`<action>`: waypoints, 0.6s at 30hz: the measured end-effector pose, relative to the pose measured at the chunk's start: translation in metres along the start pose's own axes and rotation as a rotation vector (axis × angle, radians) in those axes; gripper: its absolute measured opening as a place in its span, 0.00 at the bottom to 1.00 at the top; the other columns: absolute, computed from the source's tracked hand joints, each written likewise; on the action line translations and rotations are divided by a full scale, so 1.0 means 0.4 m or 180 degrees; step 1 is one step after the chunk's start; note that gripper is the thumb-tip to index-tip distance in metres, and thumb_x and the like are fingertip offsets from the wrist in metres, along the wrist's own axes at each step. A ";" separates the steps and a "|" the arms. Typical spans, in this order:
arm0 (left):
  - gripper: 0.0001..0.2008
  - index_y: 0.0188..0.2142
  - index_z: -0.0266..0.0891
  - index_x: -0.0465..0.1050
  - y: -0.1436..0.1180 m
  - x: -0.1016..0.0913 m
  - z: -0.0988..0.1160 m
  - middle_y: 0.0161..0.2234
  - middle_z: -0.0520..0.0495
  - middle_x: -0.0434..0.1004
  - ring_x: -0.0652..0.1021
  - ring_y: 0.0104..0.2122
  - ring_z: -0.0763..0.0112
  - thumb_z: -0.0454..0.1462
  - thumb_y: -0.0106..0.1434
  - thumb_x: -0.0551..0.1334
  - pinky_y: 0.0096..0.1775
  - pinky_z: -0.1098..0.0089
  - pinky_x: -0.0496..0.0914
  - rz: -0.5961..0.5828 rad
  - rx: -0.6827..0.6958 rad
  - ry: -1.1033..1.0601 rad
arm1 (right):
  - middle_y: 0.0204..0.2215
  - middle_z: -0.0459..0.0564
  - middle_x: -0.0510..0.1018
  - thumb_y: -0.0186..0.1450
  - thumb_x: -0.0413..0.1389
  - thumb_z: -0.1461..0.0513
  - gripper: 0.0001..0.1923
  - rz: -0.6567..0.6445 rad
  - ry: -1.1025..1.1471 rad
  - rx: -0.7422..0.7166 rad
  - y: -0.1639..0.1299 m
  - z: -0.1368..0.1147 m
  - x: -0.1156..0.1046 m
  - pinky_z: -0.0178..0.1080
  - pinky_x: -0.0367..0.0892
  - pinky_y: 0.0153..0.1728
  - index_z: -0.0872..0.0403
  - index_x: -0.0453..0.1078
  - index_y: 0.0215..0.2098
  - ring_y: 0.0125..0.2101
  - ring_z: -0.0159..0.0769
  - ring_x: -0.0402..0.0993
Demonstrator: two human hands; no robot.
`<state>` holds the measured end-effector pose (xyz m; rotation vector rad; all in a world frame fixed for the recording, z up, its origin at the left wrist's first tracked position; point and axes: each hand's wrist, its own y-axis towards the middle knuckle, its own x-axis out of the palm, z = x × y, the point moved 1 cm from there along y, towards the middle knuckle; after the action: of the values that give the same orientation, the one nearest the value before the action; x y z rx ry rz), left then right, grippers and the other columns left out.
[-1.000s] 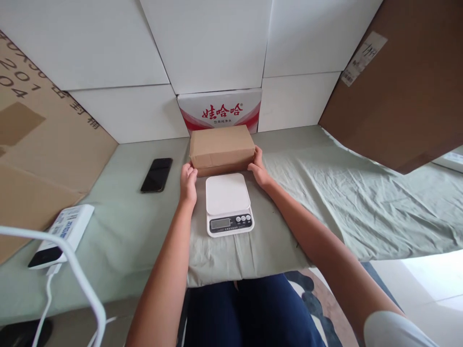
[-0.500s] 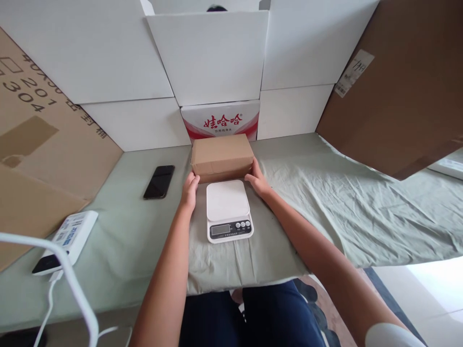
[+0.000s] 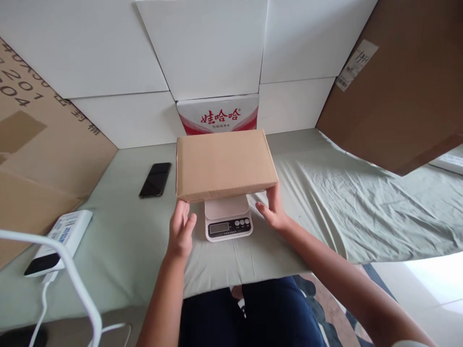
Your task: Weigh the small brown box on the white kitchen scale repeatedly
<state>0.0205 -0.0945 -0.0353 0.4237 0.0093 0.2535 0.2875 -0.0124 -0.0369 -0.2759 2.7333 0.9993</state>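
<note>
A brown cardboard box point(image 3: 226, 164) is held up between my two hands, hanging over the rear of a white kitchen scale point(image 3: 227, 226). My left hand point(image 3: 181, 229) supports the box's near left corner, its fingers partly hidden under the edge and its thumb apart. At the near right corner, my right hand point(image 3: 273, 209) grips the box from below, thumb free of the cardboard. The scale's display and buttons face me, and the box hides the back of its platform.
A black phone point(image 3: 155, 180) lies to the left on the green cloth point(image 3: 123, 231). Beyond it are a white power strip point(image 3: 61, 243) and a curved white tube point(image 3: 77, 279). White panels, a red-and-white carton point(image 3: 219, 115) and large brown cardboard point(image 3: 383, 91) enclose the table.
The box has risen off the cloth behind the scale and come nearer to me, now covering part of the platform. Both hands moved with it and spread wider apart.
</note>
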 end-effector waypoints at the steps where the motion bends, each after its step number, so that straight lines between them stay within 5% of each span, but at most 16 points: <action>1: 0.32 0.69 0.44 0.66 -0.028 -0.007 -0.002 0.70 0.39 0.66 0.60 0.73 0.48 0.47 0.67 0.65 0.73 0.50 0.52 0.0064 -0.0089 0.0024 | 0.73 0.56 0.53 0.69 0.51 0.39 0.44 -0.0022 -0.0037 0.0027 -0.021 -0.011 -0.002 0.67 0.54 0.71 0.41 0.40 0.75 0.72 0.57 0.53; 5: 0.34 0.70 0.45 0.65 -0.082 -0.017 -0.005 0.71 0.40 0.65 0.58 0.74 0.47 0.46 0.67 0.66 0.73 0.47 0.50 0.0160 -0.0300 0.0066 | 0.72 0.55 0.53 0.70 0.49 0.39 0.43 -0.0073 -0.0150 0.0131 -0.058 -0.043 -0.001 0.68 0.54 0.71 0.39 0.38 0.75 0.72 0.57 0.53; 18: 0.36 0.72 0.47 0.61 -0.070 -0.004 0.002 0.72 0.39 0.63 0.60 0.73 0.47 0.48 0.67 0.65 0.72 0.48 0.54 0.0110 -0.0470 -0.0030 | 0.65 0.58 0.62 0.70 0.51 0.41 0.40 -0.0022 -0.0268 0.0181 -0.040 -0.054 0.005 0.68 0.63 0.63 0.40 0.45 0.74 0.63 0.57 0.61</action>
<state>0.0257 -0.1201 -0.0461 0.2784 -0.0259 0.2843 0.2864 -0.0388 -0.0311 -0.2283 2.6779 0.9083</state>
